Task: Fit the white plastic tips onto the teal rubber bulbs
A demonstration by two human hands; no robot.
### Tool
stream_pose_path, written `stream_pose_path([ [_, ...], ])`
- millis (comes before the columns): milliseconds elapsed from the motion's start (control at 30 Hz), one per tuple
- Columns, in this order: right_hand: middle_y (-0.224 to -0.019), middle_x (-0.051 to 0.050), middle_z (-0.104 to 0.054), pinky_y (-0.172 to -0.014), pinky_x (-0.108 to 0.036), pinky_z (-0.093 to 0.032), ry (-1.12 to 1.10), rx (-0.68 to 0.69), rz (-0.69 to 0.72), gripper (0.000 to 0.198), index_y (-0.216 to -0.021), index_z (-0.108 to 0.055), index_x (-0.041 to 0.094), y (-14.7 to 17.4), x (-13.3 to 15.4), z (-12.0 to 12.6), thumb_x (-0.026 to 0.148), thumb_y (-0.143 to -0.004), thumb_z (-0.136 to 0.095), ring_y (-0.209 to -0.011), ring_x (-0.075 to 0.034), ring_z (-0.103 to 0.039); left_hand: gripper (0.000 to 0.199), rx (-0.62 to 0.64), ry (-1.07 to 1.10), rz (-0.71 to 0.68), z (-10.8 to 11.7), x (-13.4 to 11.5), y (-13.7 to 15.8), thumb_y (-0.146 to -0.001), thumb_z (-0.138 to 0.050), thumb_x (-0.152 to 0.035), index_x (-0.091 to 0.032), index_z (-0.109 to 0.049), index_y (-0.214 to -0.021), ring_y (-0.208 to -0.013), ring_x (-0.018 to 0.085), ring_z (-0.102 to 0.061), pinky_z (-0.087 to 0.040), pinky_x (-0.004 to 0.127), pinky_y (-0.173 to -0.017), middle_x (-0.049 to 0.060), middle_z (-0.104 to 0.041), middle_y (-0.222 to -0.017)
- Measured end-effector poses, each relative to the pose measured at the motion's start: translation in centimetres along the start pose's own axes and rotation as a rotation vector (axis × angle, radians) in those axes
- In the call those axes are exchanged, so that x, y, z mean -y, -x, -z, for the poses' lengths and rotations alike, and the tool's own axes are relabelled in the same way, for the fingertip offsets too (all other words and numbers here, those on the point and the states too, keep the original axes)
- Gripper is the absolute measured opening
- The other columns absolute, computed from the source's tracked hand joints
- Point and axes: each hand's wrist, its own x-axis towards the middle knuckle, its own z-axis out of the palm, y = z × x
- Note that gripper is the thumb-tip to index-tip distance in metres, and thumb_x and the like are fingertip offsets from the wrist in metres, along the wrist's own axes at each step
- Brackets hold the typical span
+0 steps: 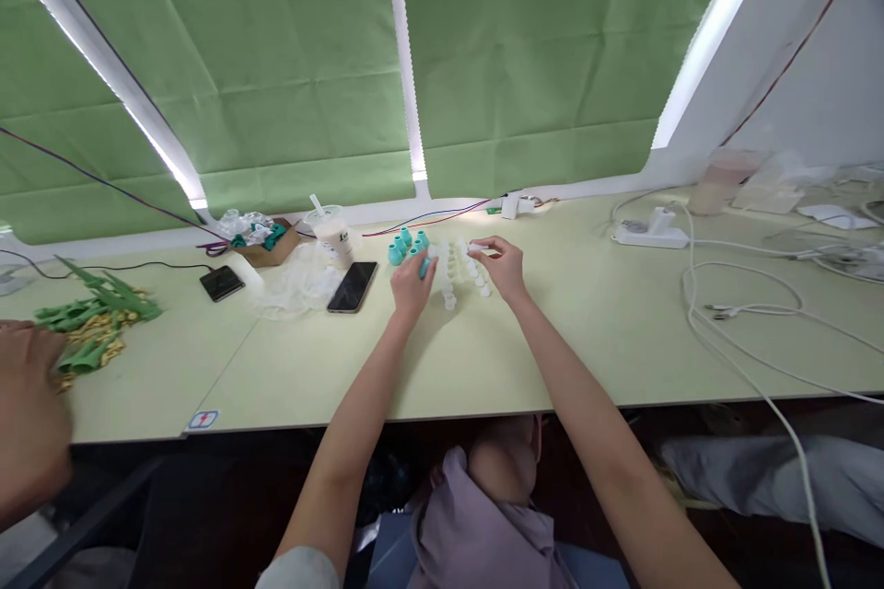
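Observation:
Between my hands, small white plastic pieces [448, 302] stand in rows on the pale table. My left hand [412, 283] is closed on a small teal plastic piece [424, 268], partly covered by the fingers. Just beyond it, several teal bottle-shaped pieces [399, 248] stand in a cluster. My right hand [503, 265] pinches a small white piece [475, 248] at the far end of the right-hand row [482, 285]. The fingertips partly hide that piece.
Left of my hands lie a black phone [353, 286], a lidded drink cup [332, 235], crumpled plastic wrap [296, 281] and a cardboard box [271, 248]. Another person's hand [31, 386] is beside green pieces [93, 354]. White cables [732, 294] and a power strip [650, 235] lie right.

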Motion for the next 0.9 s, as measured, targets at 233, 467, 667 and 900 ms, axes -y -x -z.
stream_pose_path([
  [233, -0.098, -0.004, -0.065, -0.076, -0.031, -0.049, 0.018, 0.043, -0.036, 0.029, -0.094, -0.065, 0.021, -1.0, -2.8, 0.8, 0.039, -0.072, -0.058, -0.082, -0.016, -0.060, 0.026, -0.348, -0.080, 0.182, 2.9, 4.7, -4.2, -0.079, -0.059, -0.037, -0.019, -0.065, -0.097, -0.108, 0.022, -0.051, -0.039, 0.033, -0.096, 0.008, -0.058, -0.108],
  [467, -0.086, -0.003, -0.067, -0.074, -0.031, -0.048, -0.044, 0.074, -0.101, 0.023, -0.085, -0.063, 0.021, -1.3, -2.9, 1.1, 0.040, -0.072, -0.060, -0.075, -0.016, -0.062, 0.027, -0.199, 0.051, 0.392, 1.4, 10.0, -4.4, -0.073, -0.063, -0.029, -0.014, -0.064, -0.095, -0.081, 0.016, -0.060, -0.048, 0.029, -0.080, 0.007, -0.064, -0.095],
  [667, -0.093, -0.003, -0.068, -0.077, -0.032, -0.047, 0.008, 0.218, -0.023, 0.022, -0.084, -0.063, 0.021, -0.6, -2.1, 0.8, 0.041, -0.075, -0.059, -0.080, -0.016, -0.059, 0.026, -0.099, 0.063, 0.375, 0.8, 11.5, -4.3, -0.073, -0.063, -0.031, -0.013, -0.064, -0.091, -0.082, 0.017, -0.061, -0.048, 0.028, -0.079, 0.007, -0.066, -0.088],
  [900, -0.089, -0.003, -0.068, -0.074, -0.033, -0.051, -0.227, 0.260, -0.101, 0.027, -0.085, -0.059, 0.021, -0.4, -1.9, 0.4, 0.045, -0.073, -0.063, -0.077, -0.016, -0.065, 0.039, -0.115, -0.100, 0.322, 1.1, 10.3, -3.8, -0.073, -0.065, -0.029, -0.014, -0.058, -0.109, -0.096, 0.020, -0.056, -0.044, 0.033, -0.089, 0.012, -0.057, -0.110],
])
